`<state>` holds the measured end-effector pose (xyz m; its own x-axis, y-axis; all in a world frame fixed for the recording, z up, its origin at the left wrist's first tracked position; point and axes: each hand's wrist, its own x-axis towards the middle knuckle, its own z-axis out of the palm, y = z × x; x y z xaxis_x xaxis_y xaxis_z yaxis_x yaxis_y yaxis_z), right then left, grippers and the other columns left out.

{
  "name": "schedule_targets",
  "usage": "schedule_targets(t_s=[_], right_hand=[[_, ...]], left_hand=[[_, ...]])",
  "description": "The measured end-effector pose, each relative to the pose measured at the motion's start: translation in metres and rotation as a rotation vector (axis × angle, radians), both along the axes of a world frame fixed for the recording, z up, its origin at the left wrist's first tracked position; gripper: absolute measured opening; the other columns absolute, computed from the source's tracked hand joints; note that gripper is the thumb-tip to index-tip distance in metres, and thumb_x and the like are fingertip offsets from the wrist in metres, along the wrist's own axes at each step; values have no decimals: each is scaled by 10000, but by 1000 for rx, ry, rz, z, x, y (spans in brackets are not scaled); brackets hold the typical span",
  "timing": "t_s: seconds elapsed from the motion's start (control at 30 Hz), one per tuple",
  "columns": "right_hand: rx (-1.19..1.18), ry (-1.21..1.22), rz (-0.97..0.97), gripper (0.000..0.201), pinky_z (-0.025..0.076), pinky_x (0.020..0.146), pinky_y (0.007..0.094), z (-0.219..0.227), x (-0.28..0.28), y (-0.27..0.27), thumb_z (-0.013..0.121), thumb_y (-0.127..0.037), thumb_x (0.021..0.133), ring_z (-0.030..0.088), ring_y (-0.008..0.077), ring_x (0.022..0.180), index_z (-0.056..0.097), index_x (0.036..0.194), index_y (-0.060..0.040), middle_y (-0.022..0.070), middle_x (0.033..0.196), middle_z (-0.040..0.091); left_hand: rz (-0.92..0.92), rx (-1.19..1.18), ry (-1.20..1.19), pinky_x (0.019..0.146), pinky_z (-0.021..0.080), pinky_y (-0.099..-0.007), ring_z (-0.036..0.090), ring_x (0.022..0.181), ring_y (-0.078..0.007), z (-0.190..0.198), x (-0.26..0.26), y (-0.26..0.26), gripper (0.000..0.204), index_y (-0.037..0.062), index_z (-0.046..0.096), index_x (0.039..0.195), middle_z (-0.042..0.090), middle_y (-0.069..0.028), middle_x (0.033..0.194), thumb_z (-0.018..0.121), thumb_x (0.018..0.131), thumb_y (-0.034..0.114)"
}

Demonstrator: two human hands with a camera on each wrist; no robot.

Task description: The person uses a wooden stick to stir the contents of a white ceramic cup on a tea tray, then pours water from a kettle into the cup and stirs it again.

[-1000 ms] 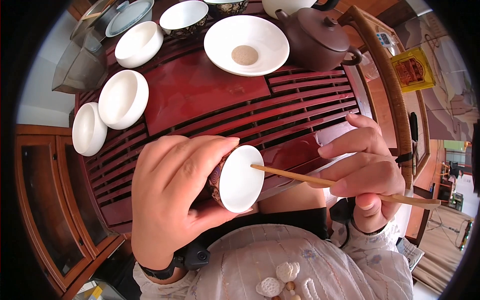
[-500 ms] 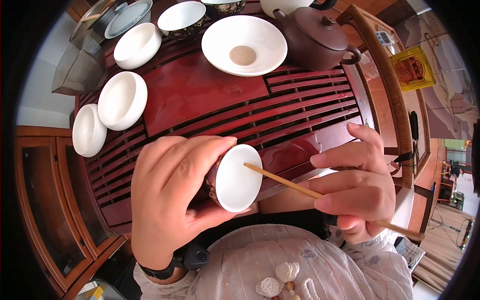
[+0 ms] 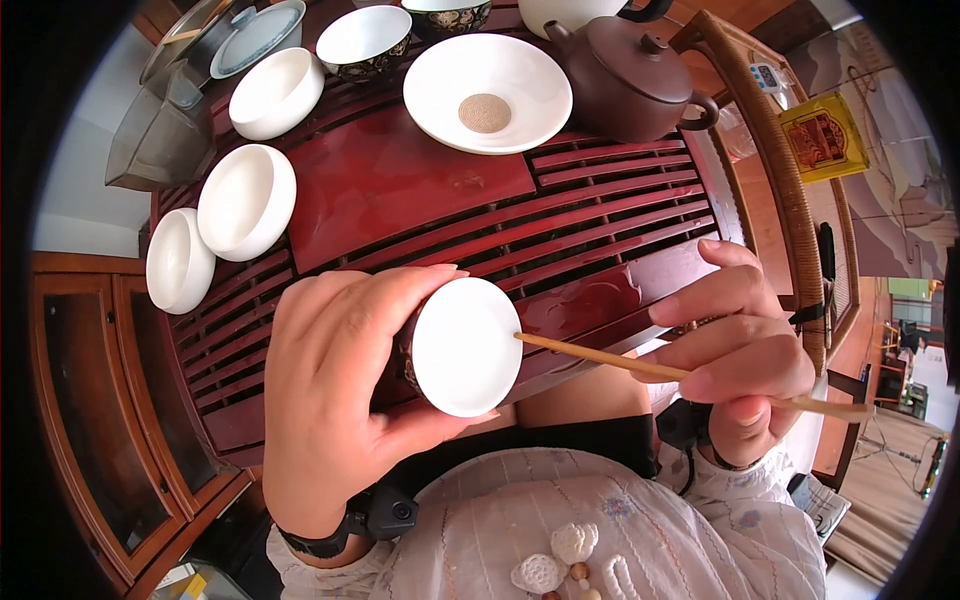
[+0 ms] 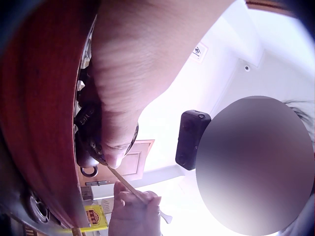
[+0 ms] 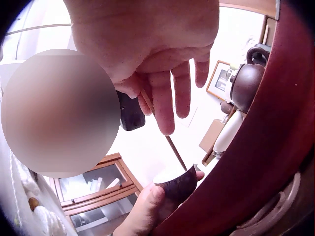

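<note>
My left hand (image 3: 330, 390) grips a small cup (image 3: 467, 347), thumb on the near side and fingers round the far side. White inside and dark with a pattern outside, the cup tilts its mouth toward the head camera. A slender wooden stick (image 3: 600, 357) is pinched between the thumb and fingers of my right hand (image 3: 745, 345), some of the other fingers spread. Its thin tip overlaps the cup's right rim in the head view; the other end widens and flattens. The right wrist view shows the stick (image 5: 173, 150) slanting down to the cup (image 5: 179, 188).
Beyond my hands lies a red slatted tea tray (image 3: 410, 210). On it stand a wide white bowl (image 3: 540, 95), a brown teapot (image 3: 635, 85), white cups (image 3: 248, 200) at the left and dark patterned bowls (image 3: 365, 40) behind. A grey pitcher (image 3: 150, 140) stands at the far left.
The cup has turned so its mouth faces the head camera more. The stick's tip moved left inside the cup, then back right to the rim, my right hand moving with it.
</note>
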<state>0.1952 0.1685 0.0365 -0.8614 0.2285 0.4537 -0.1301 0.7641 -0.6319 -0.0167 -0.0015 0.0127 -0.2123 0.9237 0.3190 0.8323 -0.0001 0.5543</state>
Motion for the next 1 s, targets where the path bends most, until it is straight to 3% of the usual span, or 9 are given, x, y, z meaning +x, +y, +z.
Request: schedule_targets(t_s=[0.1,0.17,0.53,0.6,1.0], right_hand=[[-28,41,-32,354,335,1037,531,-9,0,4,394,-452,1020,635,260,896,516,911,-138,85,741,711],[-166,154,7,354,366,994,504,-18,1,8,476,-392,988,648,302,938,642,917,-88,106,841,716],[-300,191,34,324,373,989,496,-30,1,14,494,-384,980,637,295,945,624,910,-95,112,814,716],[-339,165,108,322,373,992,497,-28,3,15,498,-389,979,632,291,953,623,918,-97,111,814,716],[-321,176,23,323,368,1000,493,-32,5,10,483,-387,988,624,291,972,616,931,-98,115,822,717]], left_hand=[[-2,-10,7,878,421,-398,575,963,-299,0,0,0,730,31,588,1166,688,-84,1084,858,554,324],[-2,-14,11,879,416,-397,574,963,-296,-1,-1,0,729,34,583,1168,690,-84,1088,857,559,326],[-31,-16,23,854,399,-382,572,935,-273,1,-1,2,713,43,575,1161,697,-83,1097,851,576,341],[-33,-19,27,852,398,-381,572,932,-272,1,-1,2,711,44,576,1160,698,-81,1095,850,576,342],[-37,5,39,845,394,-380,570,913,-268,0,-2,2,709,41,578,1152,700,-80,1086,851,572,345]])
